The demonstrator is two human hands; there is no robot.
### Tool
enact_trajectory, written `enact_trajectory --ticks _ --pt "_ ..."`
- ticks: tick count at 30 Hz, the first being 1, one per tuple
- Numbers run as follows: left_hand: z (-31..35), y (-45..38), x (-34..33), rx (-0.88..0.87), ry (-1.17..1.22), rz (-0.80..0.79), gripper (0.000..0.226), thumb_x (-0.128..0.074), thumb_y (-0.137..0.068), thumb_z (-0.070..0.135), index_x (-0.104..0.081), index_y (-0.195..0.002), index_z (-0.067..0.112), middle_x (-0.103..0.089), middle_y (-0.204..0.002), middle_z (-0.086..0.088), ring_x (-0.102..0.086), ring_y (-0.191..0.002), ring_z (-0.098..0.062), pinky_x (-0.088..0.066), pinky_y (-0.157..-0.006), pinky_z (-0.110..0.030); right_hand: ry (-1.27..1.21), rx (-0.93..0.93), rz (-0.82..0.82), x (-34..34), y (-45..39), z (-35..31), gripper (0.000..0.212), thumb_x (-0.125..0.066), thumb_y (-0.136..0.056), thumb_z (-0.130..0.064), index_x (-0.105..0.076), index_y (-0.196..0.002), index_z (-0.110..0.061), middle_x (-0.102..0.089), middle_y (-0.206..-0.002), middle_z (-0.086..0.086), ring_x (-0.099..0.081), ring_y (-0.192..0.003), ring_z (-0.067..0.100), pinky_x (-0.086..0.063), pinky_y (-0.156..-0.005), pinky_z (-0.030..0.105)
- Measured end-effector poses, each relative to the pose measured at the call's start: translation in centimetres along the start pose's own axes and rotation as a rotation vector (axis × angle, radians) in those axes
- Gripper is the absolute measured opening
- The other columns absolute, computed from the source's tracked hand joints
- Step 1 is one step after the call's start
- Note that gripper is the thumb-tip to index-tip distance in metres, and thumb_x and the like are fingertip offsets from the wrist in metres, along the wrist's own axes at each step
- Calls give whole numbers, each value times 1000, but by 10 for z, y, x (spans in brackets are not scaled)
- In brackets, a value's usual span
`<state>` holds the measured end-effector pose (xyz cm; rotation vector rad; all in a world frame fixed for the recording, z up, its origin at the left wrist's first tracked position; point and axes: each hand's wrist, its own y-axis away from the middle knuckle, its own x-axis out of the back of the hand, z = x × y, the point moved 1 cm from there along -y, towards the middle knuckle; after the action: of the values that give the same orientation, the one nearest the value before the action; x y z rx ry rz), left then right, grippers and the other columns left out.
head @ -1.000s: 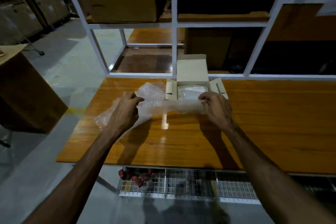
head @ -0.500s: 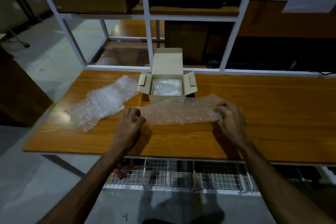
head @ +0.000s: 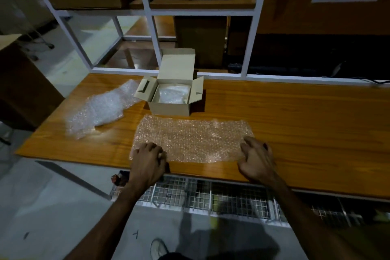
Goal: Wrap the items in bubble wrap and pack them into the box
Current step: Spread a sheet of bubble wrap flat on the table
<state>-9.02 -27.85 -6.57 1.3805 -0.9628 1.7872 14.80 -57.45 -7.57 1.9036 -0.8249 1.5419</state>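
Observation:
A sheet of bubble wrap [head: 192, 139] lies spread flat on the wooden table [head: 306, 124], just in front of a small open cardboard box [head: 168, 108]. Inside the box sits something wrapped in bubble wrap [head: 173, 94]. My left hand [head: 147, 162] has its fingers curled on the sheet's near left corner. My right hand [head: 257, 160] rests at the near right corner, fingers spread and loosely bent, tips touching the sheet. A second, crumpled piece of bubble wrap [head: 99, 110] lies to the left of the box.
A white metal shelf frame [head: 156, 48] rises right behind the table's far edge, with cartons on it. A wire basket [head: 211, 198] hangs under the near edge. A large brown carton [head: 21, 91] stands on the floor to the left.
Both hands pulled the sheet away from the crumpled pile toward me and laid it flat in front of the box. The right hand's fingers have loosened.

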Motion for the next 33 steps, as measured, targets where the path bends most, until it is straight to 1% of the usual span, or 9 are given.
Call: enact_trajectory --ticks 4,7,10,12,14,17,21,27,33 --pt "46 -34 -1 -53 110 51 34 -53 -107 37 -71 -122 12 -68 -131 -13 -59 -122 -31 -51 -101 -48 -65 75 171 0 -16 -44 40 -51 -95 -31 -65 -131 -21 -49 -155 4 -38 -146 20 -23 -123 55" --pt "71 -57 -9 -110 138 15 45 -41 -111 40 -61 -138 10 -57 -146 -19 -51 -135 -35 -47 -111 -52 -105 145 222 -1 -34 -93 39 -50 -101 -27 -63 -136 -16 -49 -155 8 -42 -144 23 -24 -125 52" --pt "74 -81 -25 -140 112 -122 57 -27 -109 44 -51 -147 10 -48 -155 -20 -39 -147 -37 -40 -116 -55 -184 228 151 -9 -58 -132 42 -52 -103 -23 -57 -143 -11 -47 -157 13 -44 -143 27 -36 -120 48" --pt "65 -89 -37 -129 89 -218 68 -18 -105 53 -42 -154 12 -40 -162 -20 -30 -153 -38 -36 -118 -58 -203 251 65 -20 -72 -143 53 -51 -103 -24 -44 -154 -13 -36 -164 11 -34 -151 29 -30 -124 46" --pt "52 -90 -46 -82 62 -272 71 -10 -104 59 -31 -160 19 -28 -168 -18 -22 -157 -38 -29 -122 -61 -182 216 2 -34 -81 -140 59 -45 -106 -30 -30 -162 -16 -22 -171 8 -19 -158 27 -17 -129 46" --pt "35 -82 -57 -20 37 -276 68 -8 -107 65 -8 -167 34 -1 -176 -10 -1 -162 -34 -8 -129 -57 -122 139 -33 -47 -84 -123 64 -21 -109 -54 -15 -166 -24 -4 -174 3 0 -160 22 3 -129 47" --pt "24 -81 -60 17 12 -246 73 -6 -103 75 2 -167 40 7 -176 -5 9 -162 -28 0 -130 -55 -45 40 -34 -53 -89 -98 74 -1 -101 -73 0 -165 -34 13 -171 0 15 -159 24 4 -128 54" --pt "0 -88 -59 104 8 -214 81 -6 -98 83 1 -167 40 8 -176 -3 9 -162 -26 2 -129 -56 -76 -119 -13 -43 -88 -50 78 1 -97 -78 5 -164 -38 17 -171 0 18 -158 23 7 -128 52" --pt "-35 -87 -48 205 -10 -237 88 -2 -95 86 5 -167 37 14 -174 -6 11 -161 -28 3 -129 -56 -44 -195 9 -36 -81 -11 83 1 -97 -79 -1 -166 -32 12 -172 3 14 -159 25 5 -128 54"
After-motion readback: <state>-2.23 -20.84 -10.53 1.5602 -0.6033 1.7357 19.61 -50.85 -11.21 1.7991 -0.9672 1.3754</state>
